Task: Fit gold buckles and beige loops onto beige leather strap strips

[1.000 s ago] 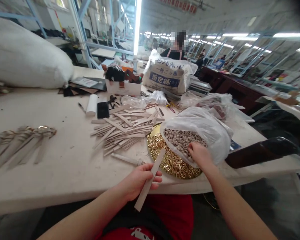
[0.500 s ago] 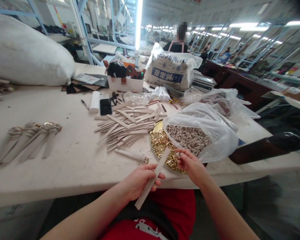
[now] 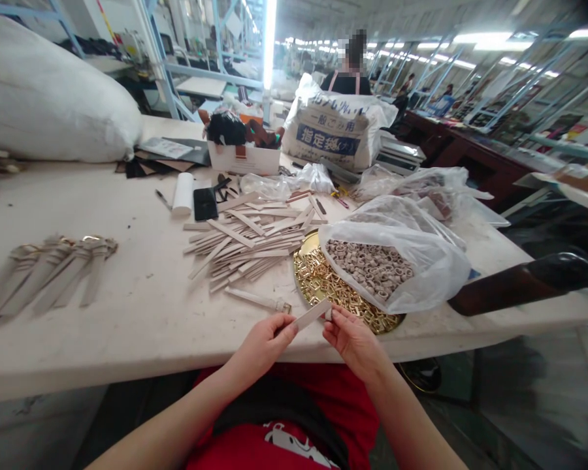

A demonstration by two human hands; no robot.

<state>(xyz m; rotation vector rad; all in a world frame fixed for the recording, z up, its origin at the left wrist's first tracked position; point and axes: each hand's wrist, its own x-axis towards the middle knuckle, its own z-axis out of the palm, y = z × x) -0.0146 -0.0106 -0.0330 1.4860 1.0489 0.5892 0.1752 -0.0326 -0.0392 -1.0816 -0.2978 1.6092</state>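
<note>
My left hand (image 3: 269, 339) is closed on a flat grey-beige strap (image 3: 312, 314), which points up and right. At its far end my right hand (image 3: 351, 336) pinches a small beige strap loop (image 3: 328, 314); whether the strap's tip has entered the loop I cannot tell. Just beyond the hands lies a round golden tray (image 3: 300, 292) of gold buckles (image 3: 318, 267). A clear plastic bag (image 3: 436, 281) full of loops (image 3: 367, 264) rests partly over it. Left of the tray is a strap with a buckle (image 3: 259, 300), below a heap of loose straps (image 3: 249, 251).
Bundled straps (image 3: 78, 267) lie at the table's left. Farther back are a white roll (image 3: 183, 194), a phone (image 3: 206, 204), a white box (image 3: 245, 160) and a printed sack (image 3: 330, 130). A dark rounded object (image 3: 524, 284) juts in at right. A person (image 3: 347, 81) is in the background.
My left hand has tilted the strap lower and towards the right. My right hand has moved left and down with the loop, bringing it to the strap's end.
</note>
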